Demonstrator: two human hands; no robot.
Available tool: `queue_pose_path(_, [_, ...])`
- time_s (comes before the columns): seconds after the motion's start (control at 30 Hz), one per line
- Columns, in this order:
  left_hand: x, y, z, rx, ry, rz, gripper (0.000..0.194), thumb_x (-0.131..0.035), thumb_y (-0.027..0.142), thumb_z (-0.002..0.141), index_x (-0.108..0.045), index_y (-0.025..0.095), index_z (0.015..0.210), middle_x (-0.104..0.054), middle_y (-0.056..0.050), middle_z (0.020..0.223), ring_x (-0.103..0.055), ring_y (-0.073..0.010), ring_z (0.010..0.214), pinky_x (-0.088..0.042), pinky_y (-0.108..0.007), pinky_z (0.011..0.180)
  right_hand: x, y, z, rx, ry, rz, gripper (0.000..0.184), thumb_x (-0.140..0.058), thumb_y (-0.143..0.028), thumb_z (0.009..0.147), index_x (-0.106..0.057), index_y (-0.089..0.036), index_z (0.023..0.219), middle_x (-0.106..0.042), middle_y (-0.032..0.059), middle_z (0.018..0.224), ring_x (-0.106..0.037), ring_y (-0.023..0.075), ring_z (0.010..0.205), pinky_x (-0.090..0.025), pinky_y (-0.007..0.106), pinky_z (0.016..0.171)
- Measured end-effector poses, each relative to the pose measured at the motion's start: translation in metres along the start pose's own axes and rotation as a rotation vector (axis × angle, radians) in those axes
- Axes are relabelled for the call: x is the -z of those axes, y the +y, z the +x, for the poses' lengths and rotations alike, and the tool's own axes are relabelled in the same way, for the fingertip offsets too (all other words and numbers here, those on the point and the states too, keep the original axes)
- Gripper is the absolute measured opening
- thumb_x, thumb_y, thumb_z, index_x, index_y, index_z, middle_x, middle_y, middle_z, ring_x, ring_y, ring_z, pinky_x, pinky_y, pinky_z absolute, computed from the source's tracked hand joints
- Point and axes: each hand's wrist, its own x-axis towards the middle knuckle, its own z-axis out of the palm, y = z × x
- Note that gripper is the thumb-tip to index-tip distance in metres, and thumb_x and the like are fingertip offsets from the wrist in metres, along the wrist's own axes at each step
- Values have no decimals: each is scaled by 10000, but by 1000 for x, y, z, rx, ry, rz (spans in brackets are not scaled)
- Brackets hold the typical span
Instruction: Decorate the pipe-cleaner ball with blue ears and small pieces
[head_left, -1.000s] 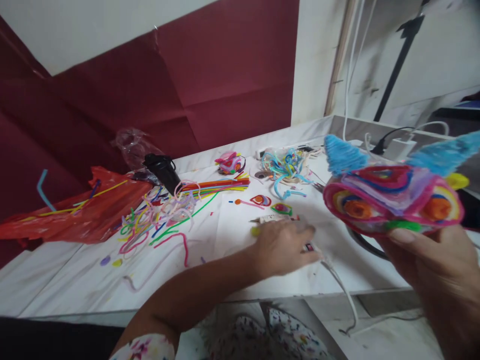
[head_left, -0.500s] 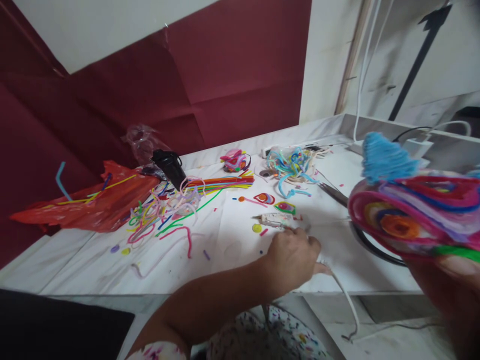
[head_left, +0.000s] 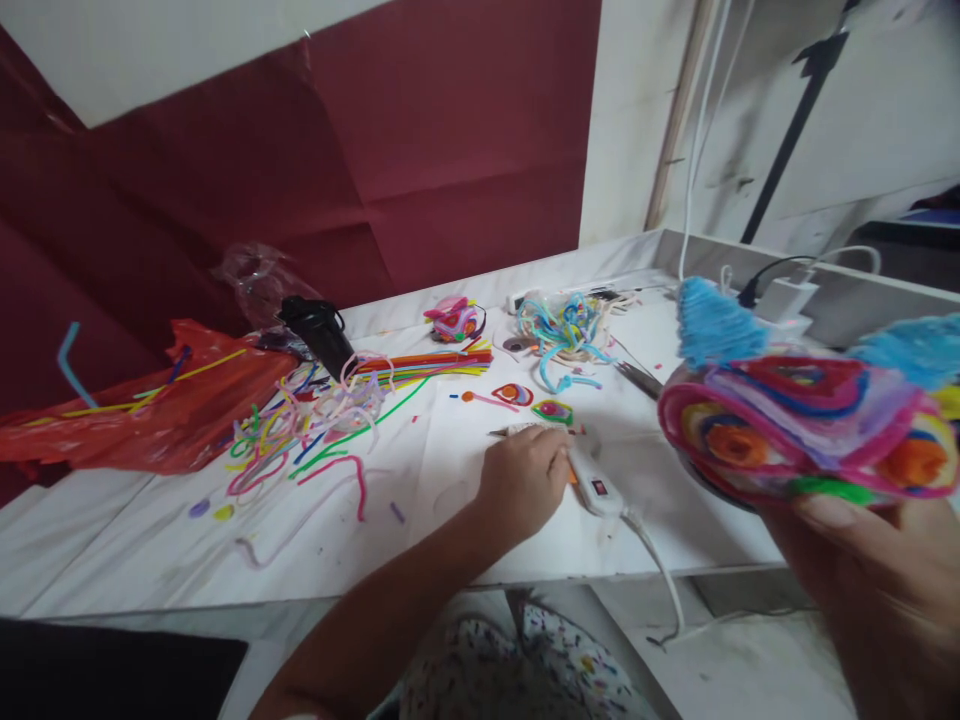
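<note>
My left hand [head_left: 523, 482] is closed over the middle of a white hot glue gun [head_left: 598, 492] that lies on its side on the table. Its metal tip pokes out left of my fingers, and the handle with a red switch and cord shows at right. Raised at the right, my right hand [head_left: 877, 550] pinches the lower edge of a colourful mask [head_left: 817, 400] of coiled pipe cleaners, with blue ears and orange eyes. Just beyond my left hand lie a red-edged teardrop coil [head_left: 513, 394] and a green-edged one [head_left: 553, 411].
Loose pipe cleaners [head_left: 315, 420] spread at left beside a red plastic bag [head_left: 172, 400] and a black bottle-like object [head_left: 319, 332]. Farther back sit a second colourful coiled piece [head_left: 454, 320] and a blue tangle [head_left: 564, 325]. Scissors [head_left: 637, 378] lie partly behind the mask.
My left hand has moved from beside the glue gun's handle onto its body, uncovering the switch. The mask has come further into view, showing both eyes and ears. The whole view has shifted slightly.
</note>
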Motion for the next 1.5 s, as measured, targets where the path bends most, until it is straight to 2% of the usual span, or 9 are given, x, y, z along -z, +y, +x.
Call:
queue_pose_path(0.1, [-2,8,-8,148,-30,-390,226,-585,273,840,-651,191,1041,-690,-48,846,-644,-182,778,-519,-319,756,-3,8,-5,-59,21,97,546,-859,-260,621,-661,-279,1130,-632,105,1205,-576,365,1145,-489,530,991])
queue_pose_path(0.2, [-2,22,-15,257,-121,-861,754,-795,403,666,-478,218,1325,-650,-107,1129,-652,-217,913,-530,-310,731,-9,27,-12,-99,-18,110,633,-890,-296,566,-628,-260,1142,-661,101,1123,-624,363,1043,-511,530,939])
queue_pose_path(0.43, [-9,40,-20,124,-44,-1502,907,-833,497,629,-391,256,1383,-548,-136,1372,-511,-318,1287,-414,-463,1081,-30,53,-31,-169,-153,55,780,-890,-378,568,-499,-294,1238,-662,70,1121,-638,327,985,-550,455,855])
queue_pose_path(0.67, [-9,29,-30,157,154,-1508,939,-833,544,586,-391,307,1379,-574,-90,1329,-539,-306,1242,-459,-464,1025,-56,41,-32,-121,-331,3,747,-879,-389,648,-460,-271,1254,-651,70,1154,-654,248,980,-569,326,813])
queue_pose_path(0.83, [2,22,-36,181,261,-1480,842,-817,547,575,-489,297,1308,-631,-77,1228,-588,-302,1152,-518,-457,937,-67,27,-28,-97,-457,-121,664,-761,-648,709,-537,-269,1206,-668,58,1123,-641,263,1009,-558,333,799])
queue_pose_path(1.0, [15,0,-38,158,414,-1410,769,-811,523,586,-504,297,1254,-617,-65,1272,-589,-273,1160,-527,-442,939,-49,34,-19,-19,-290,-776,550,-443,-676,877,-624,-219,1123,-673,111,1073,-627,328,991,-511,460,814])
queue_pose_path(1.2, [30,-20,-43,178,649,-1343,839,-890,405,511,-496,242,1234,-624,-80,1223,-606,-266,1133,-499,-436,1000,-48,55,-21,-27,-543,-1547,415,-433,-505,898,-636,-152,973,-634,153,916,-633,355,825,-483,443,683])
queue_pose_path(1.33, [36,-29,-47,236,754,-1256,824,-895,356,501,-489,238,1208,-635,-58,1159,-634,-241,1056,-537,-386,923,-54,62,-16,-123,-536,-1523,326,-499,-492,863,-628,-194,886,-654,146,920,-649,328,793,-466,397,657])
queue_pose_path(1.5, [37,-45,-50,293,884,-1129,868,-878,305,508,-448,263,1260,-627,-38,1173,-639,-217,1052,-526,-369,930,-45,62,-7,-202,-375,-1131,447,-476,-614,688,-581,-226,884,-670,117,830,-642,341,775,-483,427,656])
